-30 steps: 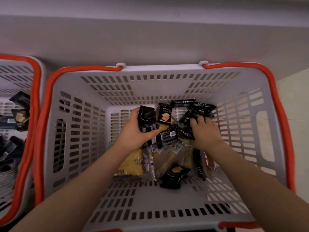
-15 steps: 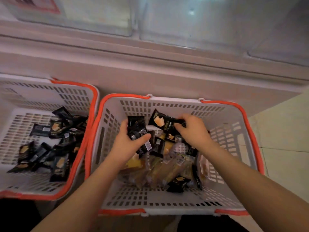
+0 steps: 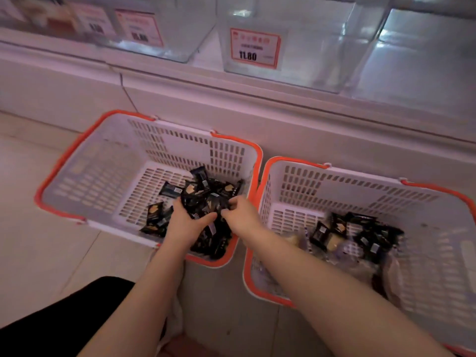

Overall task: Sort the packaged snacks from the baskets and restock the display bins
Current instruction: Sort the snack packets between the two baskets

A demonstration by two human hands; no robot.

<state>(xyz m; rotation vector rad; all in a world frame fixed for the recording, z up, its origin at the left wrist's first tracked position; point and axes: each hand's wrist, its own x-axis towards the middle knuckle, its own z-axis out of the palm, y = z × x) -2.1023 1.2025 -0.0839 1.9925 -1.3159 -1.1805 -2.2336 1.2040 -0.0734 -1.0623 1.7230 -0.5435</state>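
Both hands, the left hand [image 3: 186, 222] and right hand [image 3: 242, 212], having moved over from the right basket [image 3: 334, 173], are gripping black snack packets [image 3: 203, 202] above the left basket [image 3: 108, 161].

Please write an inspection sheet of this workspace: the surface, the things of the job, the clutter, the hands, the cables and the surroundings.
Surface: pale tiled floor; both baskets stand on it, against the base of a display counter.
Job's things: left basket holds only black packets; right basket holds black packets mixed with clear-wrapped yellowish snacks. Clear display bins above; contents cannot be told.
Clutter: nothing seen.
Hands: left hand and right hand both over the left basket, gripping a bunch of black packets between them.
Cables: nothing seen.
Surroundings: red-framed price tags on the bins; a dark trouser leg at the lower left.
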